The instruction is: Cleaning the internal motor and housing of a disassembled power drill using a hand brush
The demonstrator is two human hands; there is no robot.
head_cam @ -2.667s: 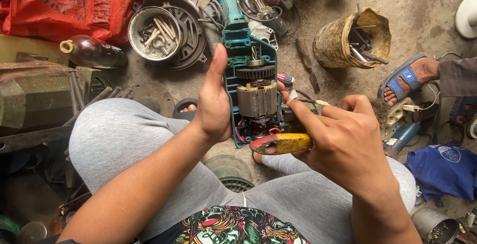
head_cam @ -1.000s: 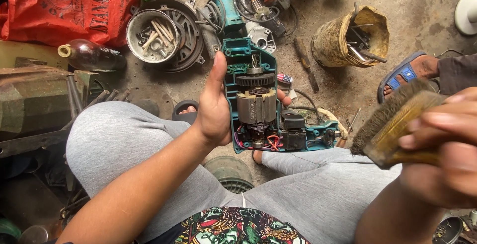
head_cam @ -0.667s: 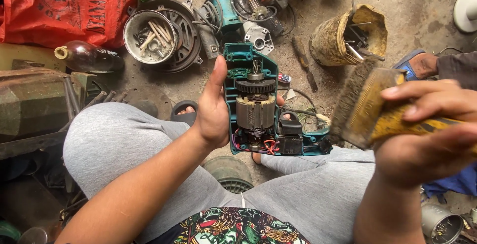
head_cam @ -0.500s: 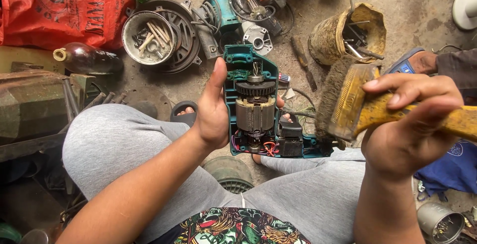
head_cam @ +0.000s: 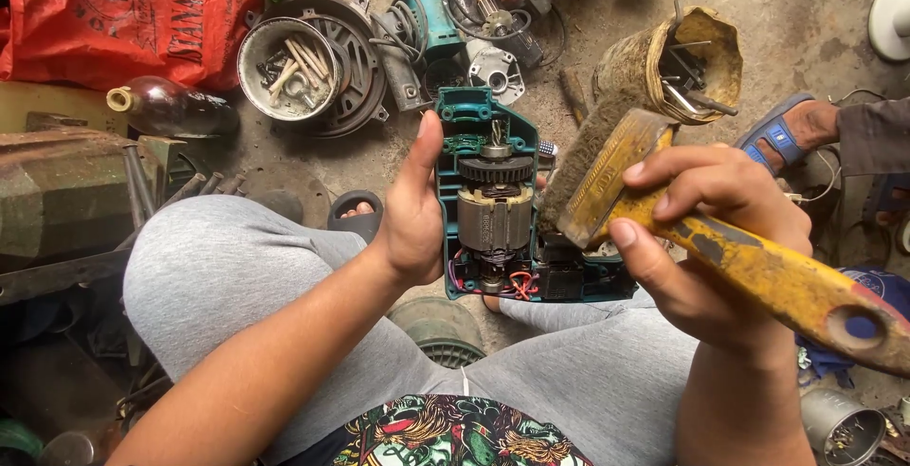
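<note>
While the left hand [head_cam: 409, 229] is gripping the opened teal power tool [head_cam: 502, 210] along its left edge, its fingers are wrapping behind the housing and its thumb is lying straight up the casing, holding the tool above the lap. Inside the tool, the motor armature [head_cam: 493, 210] is lying exposed, with red wires [head_cam: 519, 284] showing just below it. To the right of the tool, the right hand [head_cam: 711, 238] is clasping the yellow handle of a worn paintbrush [head_cam: 664, 210], fingers pressed closed around it, and the bristles [head_cam: 578, 153] are touching the tool's right side. Above and left of the tool, a metal tin of small parts [head_cam: 284, 66] is sitting on the floor [head_cam: 806, 11]; above and right, a dented yellow can [head_cam: 678, 58] is holding tools.
</note>
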